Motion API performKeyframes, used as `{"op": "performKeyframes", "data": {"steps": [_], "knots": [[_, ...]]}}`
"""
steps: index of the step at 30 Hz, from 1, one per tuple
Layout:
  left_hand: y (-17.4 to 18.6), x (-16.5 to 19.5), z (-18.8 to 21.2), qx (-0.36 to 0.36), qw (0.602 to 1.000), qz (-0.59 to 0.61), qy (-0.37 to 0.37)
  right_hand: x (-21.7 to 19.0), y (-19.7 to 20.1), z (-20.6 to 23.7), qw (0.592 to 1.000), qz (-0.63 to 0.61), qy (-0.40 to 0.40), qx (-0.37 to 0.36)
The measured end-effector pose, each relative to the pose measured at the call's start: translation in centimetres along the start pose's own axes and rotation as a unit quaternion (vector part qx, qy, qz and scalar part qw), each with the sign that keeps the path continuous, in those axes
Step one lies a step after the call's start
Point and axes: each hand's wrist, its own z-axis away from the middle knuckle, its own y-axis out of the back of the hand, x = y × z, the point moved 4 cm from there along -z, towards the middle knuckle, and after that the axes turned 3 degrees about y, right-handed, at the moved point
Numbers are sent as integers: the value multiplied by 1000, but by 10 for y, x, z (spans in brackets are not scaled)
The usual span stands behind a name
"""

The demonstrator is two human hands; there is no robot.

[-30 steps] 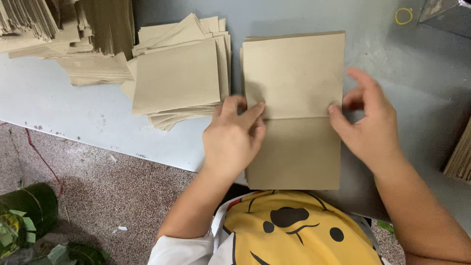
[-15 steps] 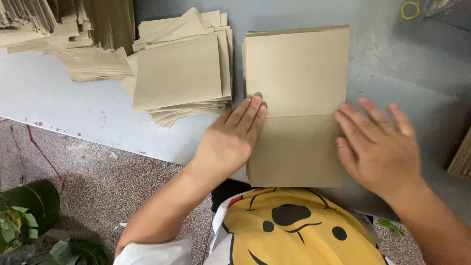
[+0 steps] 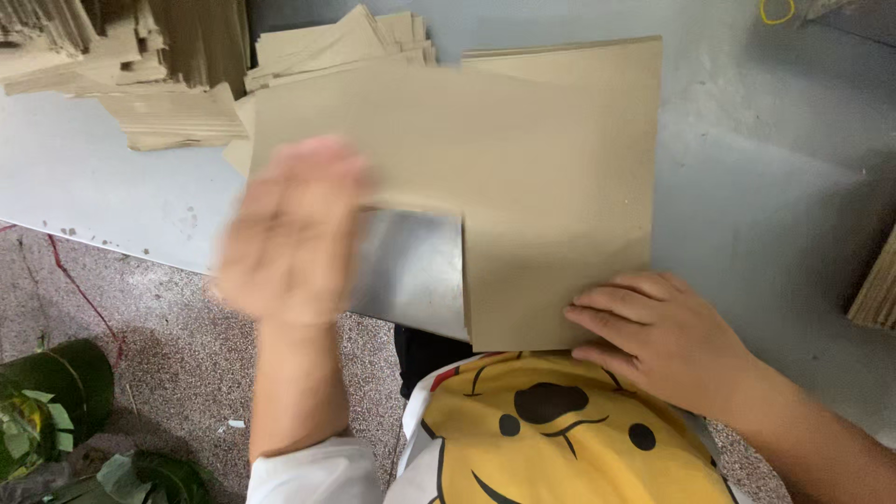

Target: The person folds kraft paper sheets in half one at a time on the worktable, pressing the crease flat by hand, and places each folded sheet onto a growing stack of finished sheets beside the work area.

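Observation:
A brown cardboard sheet (image 3: 560, 187) lies flat on the grey table (image 3: 765, 187) in front of me. My right hand (image 3: 658, 336) rests flat on its near right corner, fingers spread and pointing left. My left hand (image 3: 289, 229) is motion-blurred at the near left edge of a second brown sheet (image 3: 373, 131). That sheet is raised and overlaps the left side of the flat one. The hand seems to grip its lower left corner. A pile of similar sheets (image 3: 345, 42) sits behind it.
Uneven heaps of cardboard pieces (image 3: 159, 103) fill the far left of the table. A yellow rubber band (image 3: 775, 11) lies at the far right. More stacked board (image 3: 877, 289) pokes in at the right edge. Green leaves (image 3: 47, 411) sit on the speckled floor, lower left.
My left hand left the flat sheet, went to the pile and brought a second sheet up and rightward over it. My right hand slid down to the near right corner.

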Motion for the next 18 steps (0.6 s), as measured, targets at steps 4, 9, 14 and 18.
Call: {"op": "performKeyframes", "data": {"steps": [4, 9, 14, 18], "knots": [[-1, -36, 27, -128, 989, -57, 46, -5, 4, -2, 999, 20, 28, 11], [-10, -11, 40, -232, 964, 92, 95, -14, 4, -6, 998, 51, 34, 2], [3, 75, 29, -266, 866, 424, -6, -2, 7, -7, 1000, -12, 9, -18], [-3, 100, 18, -316, 838, 444, -26, 1, 10, -11, 999, -36, 11, -12]]}}
